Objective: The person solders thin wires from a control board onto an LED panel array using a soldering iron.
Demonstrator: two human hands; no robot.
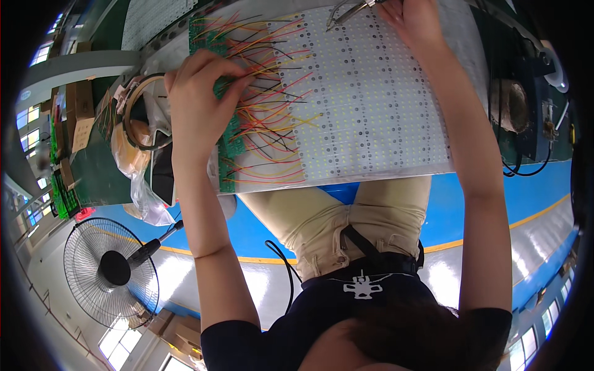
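Observation:
In my right hand point(414, 25), at the top of the view, is a soldering iron point(352, 13) with its metal tip pointing left over a white perforated panel point(371, 111). My left hand point(201, 93) is above a strip of green circuit boards point(229, 145), thumb and forefinger brought together among the wires. What lies between those fingertips is too small to make out. Red, yellow and black wires point(269, 117) fan out from the green boards onto the panel's left edge. Dark and pale dots run in rows across the panel.
Left of my forearm are a round hoop point(129, 117) and a clear plastic bag point(145, 198). A dark soldering station point(535, 117) with a cable stands at the right. Below the table's left end is a black fan point(114, 267). Cardboard boxes point(80, 108) are farther left.

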